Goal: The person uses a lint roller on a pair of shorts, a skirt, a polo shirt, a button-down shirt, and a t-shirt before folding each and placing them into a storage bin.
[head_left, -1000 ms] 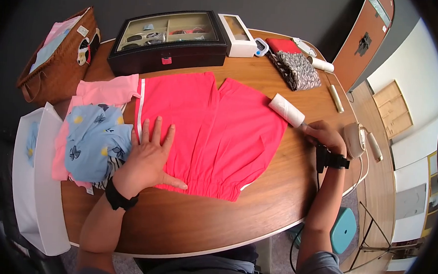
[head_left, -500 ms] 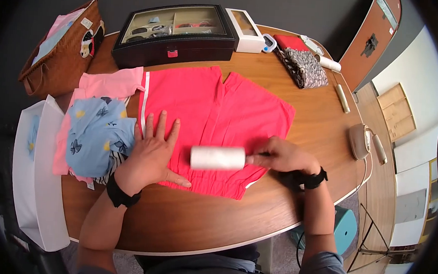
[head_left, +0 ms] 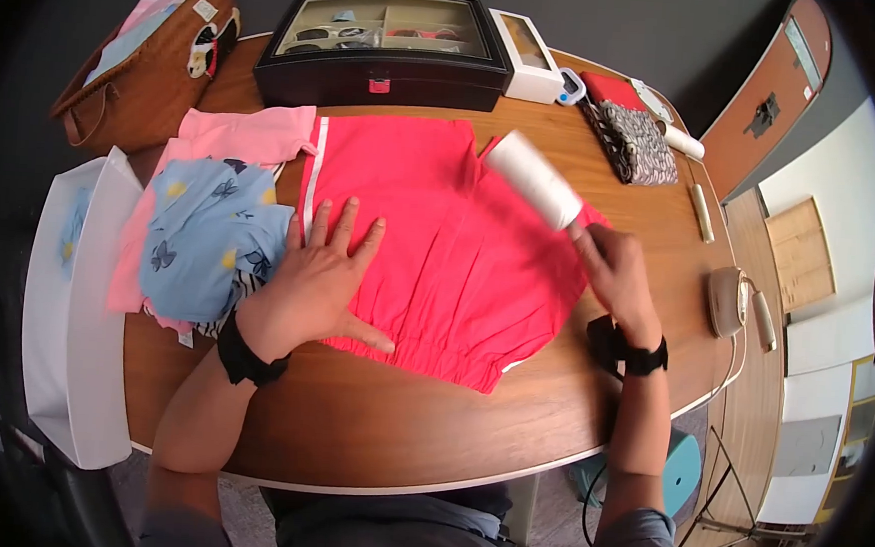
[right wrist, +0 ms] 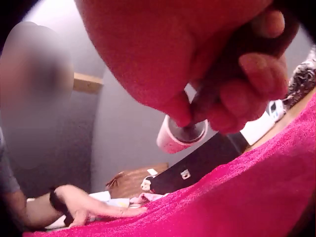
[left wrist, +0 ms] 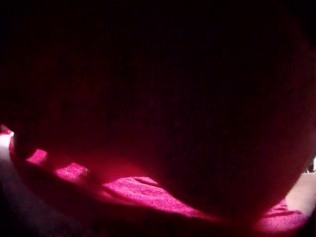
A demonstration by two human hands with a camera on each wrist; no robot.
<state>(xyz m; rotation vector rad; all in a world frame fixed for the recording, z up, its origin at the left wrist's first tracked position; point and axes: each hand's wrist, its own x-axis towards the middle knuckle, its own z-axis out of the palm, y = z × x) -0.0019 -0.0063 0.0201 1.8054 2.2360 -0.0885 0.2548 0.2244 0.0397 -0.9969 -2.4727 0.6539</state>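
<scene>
The right hand [head_left: 620,280] grips the lint roller [head_left: 535,179]; the left hand [head_left: 315,284] spreads its fingers on the hot-pink shorts [head_left: 430,233]. If that palm eases off, the roller might drag them askew.

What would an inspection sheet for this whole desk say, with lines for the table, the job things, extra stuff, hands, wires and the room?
Surface: brown wooden table, pale edging.
Job's things: red-pink shorts, spread out, some creases; white lint roller, slanting over them.
Clutter: blue printed garment, pink garment, black display box, brown basket, patterned cloth.
Hands: left hand rests on the shorts, fingers spread; right hand grips the roller's handle.
Cables: pale cord beside a beige appliance; dark cable hanging below the table's edge.
Surroundings: dark wall behind; teal stool near the table.
</scene>
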